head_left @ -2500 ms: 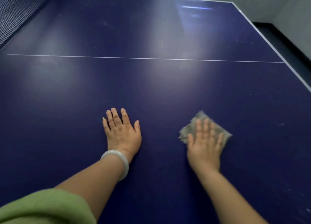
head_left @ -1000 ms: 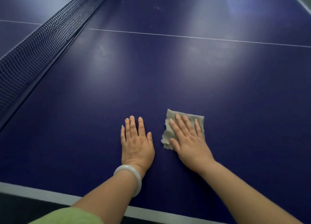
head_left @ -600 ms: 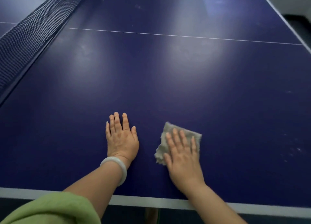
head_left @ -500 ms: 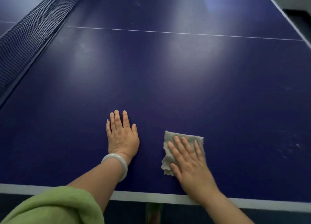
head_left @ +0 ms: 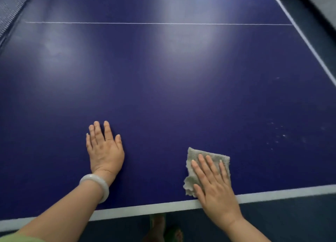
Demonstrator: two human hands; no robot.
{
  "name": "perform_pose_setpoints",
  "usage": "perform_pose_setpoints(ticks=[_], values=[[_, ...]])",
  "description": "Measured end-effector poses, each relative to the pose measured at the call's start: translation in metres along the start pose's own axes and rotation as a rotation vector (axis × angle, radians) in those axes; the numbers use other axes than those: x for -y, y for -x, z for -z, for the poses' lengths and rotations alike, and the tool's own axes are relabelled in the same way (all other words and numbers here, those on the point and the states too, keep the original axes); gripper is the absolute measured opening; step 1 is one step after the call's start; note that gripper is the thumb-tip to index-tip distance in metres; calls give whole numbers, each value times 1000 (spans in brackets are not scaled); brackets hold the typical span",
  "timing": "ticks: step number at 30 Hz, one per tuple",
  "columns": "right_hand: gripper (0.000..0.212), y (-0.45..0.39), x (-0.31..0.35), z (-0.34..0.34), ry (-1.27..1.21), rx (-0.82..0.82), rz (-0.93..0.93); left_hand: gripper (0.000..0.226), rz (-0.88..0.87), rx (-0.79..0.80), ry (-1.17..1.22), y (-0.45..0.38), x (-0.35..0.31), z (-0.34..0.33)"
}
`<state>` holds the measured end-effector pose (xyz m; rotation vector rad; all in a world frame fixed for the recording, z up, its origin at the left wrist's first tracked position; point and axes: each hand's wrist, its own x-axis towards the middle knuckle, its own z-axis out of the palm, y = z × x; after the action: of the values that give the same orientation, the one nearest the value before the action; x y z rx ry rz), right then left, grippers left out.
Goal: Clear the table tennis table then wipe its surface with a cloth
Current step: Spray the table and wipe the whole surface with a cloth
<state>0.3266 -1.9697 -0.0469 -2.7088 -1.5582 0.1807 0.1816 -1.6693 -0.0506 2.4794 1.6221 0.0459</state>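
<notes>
The right hand (head_left: 216, 189) lies flat on a grey cloth (head_left: 209, 158), its grip spread: the fingers (head_left: 211, 164) are straight and slightly fanned, pressing the cloth down onto the dark blue desk (head_left: 163, 89) rather than pinching it. The cloth sits near the right of the near edge, just beside the white border line (head_left: 145, 209); its far edge and left side show past the fingers, and its lower left corner is rumpled. The heel of this hand crosses the white line and overhangs the near edge. The left hand (head_left: 104, 150) rests palm down on the bare desk, well apart from the cloth to its left, grip also spread with straight fingers, holding nothing. A pale bangle (head_left: 97, 186) circles the left wrist, and a green sleeve (head_left: 20, 239) shows at the lower left corner. Counted: two hands, one cloth, one bangle. A thin white centre line (head_left: 163, 23) runs left to right across the far part of the desk, the net (head_left: 9, 7) stands at the far left, and faint pale specks (head_left: 278, 134) mark the surface at right. Below the near edge, feet (head_left: 160, 227) show dimly on the floor.
</notes>
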Motion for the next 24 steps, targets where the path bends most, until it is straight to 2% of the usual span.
perform_pose_setpoints(ticks=[4, 7, 9, 11, 14, 16, 18, 22, 24], values=[[62, 17, -52, 4, -22, 2, -382, 58, -16, 31, 125, 0, -19, 9], [62, 8, -34, 5, -59, -40, -553, 54, -263, 40, 165, 12, -71, 6], [60, 6, -17, 4, -62, -71, -489, 54, -402, 62, 197, 27, -120, 2], [62, 13, -17, 3, -47, -60, -296, 57, -471, 102, 233, 39, -169, -2], [63, 33, -55, -1, -3, -67, -77, 62, -427, 173, 206, 55, -230, -11], [61, 44, -95, -1, -9, -82, -110, 67, -330, 210, 141, 66, -255, -19], [59, 52, -139, -1, -43, -101, -292, 73, -275, 178, 104, 76, -267, -29], [60, 46, -187, 0, -137, -169, -844, 75, -257, 87, 2, 79, -269, -47], [61, 35, -172, 0, -130, -190, -905, 75, -252, 88, -32, 79, -270, -49]])
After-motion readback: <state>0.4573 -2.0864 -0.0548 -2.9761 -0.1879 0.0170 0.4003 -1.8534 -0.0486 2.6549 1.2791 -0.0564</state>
